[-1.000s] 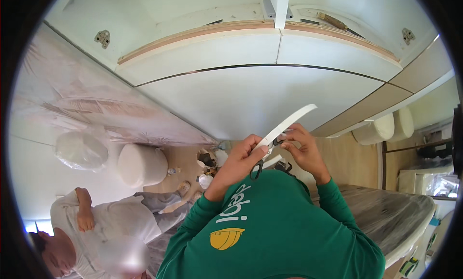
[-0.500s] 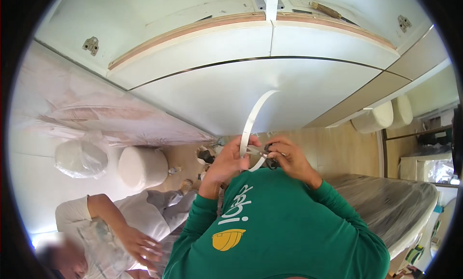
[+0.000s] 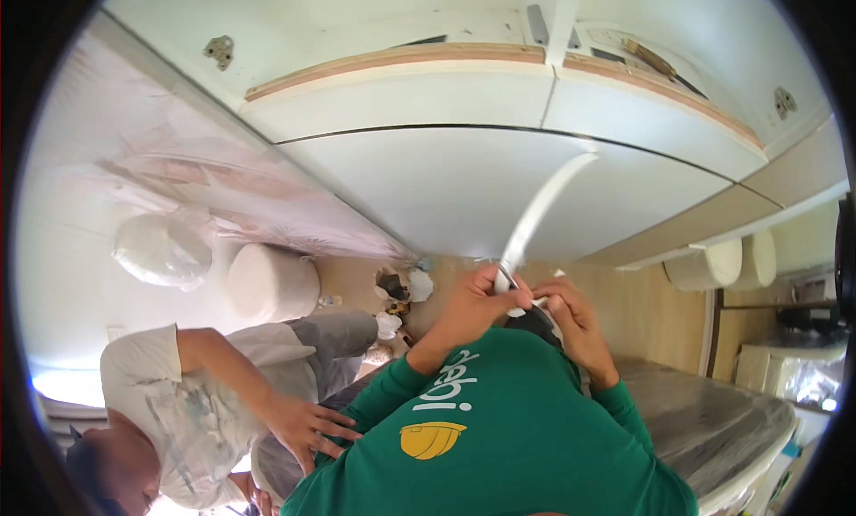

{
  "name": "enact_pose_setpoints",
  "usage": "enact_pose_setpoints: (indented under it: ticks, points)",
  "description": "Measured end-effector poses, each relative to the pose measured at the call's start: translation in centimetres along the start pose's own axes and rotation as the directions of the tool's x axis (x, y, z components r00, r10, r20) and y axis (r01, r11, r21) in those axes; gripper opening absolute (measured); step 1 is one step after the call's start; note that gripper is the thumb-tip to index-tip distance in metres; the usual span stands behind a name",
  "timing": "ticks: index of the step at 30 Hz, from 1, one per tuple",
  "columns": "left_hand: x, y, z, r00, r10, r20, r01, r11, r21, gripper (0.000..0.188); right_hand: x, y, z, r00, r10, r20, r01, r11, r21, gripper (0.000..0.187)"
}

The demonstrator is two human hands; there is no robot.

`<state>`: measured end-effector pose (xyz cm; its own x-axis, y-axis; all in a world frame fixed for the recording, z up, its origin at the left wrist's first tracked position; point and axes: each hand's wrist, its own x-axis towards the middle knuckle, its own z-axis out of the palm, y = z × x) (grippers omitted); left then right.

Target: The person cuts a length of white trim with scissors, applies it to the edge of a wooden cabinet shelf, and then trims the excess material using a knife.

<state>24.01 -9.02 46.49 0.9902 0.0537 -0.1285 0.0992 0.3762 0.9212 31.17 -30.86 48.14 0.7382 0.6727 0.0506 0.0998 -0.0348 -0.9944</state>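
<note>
strip: white strip [image 3: 536, 208], long, narrow, flat-faced, plain
strip shape: bowed in one smooth curve, no sharp fold showing
strip pose: raised off the left hand [image 3: 471, 309], running up and away from the body, leaning over to the right toward the top
strip far end: free, not held
strip near end: pinched in the left fingers, short white stub poking out just below them
dark sliver: thin dark edge [image 3: 508, 277] lying across the strip at the left fingertips; maybe a scissor blade, too covered to be sure
white bit: small white bit [image 3: 559, 274] just past the right hand [image 3: 575, 327]
</note>
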Motion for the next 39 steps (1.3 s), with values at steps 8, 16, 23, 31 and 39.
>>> enact_pose_setpoints:
  ticks: [8,16,23,31,39]
  points:
    - [0.7,5.5,6.2,0.933,0.136,0.333,-0.200,0.965,0.167,0.021,-1.9,-2.9,-6.7,0.966,0.098,0.238,-0.101,0.995,0.003,0.033]
    - [3.7,14.2,9.2,0.804,0.368,0.467,-0.579,0.664,0.473,0.027,-1.6,-7.6,-12.3,0.974,0.038,0.225,-0.088,0.973,0.216,0.045]
    - [5.0,22.7,5.9,0.785,0.234,0.574,-0.600,0.517,0.610,0.033,1.1,-7.1,-20.2,0.926,-0.359,0.116,0.331,0.921,0.203,0.055]
    - [6.0,32.6,-2.1,0.615,0.032,0.788,-0.745,0.351,0.567,0.026,13.8,-10.2,-19.7,0.244,-0.888,-0.389,0.555,0.457,-0.695,0.041]
    - [13.3,36.3,-12.2,0.397,0.017,0.918,-0.867,0.334,0.369,0.024,23.0,-14.9,-20.5,0.601,-0.733,-0.320,0.283,0.569,-0.772,0.058]
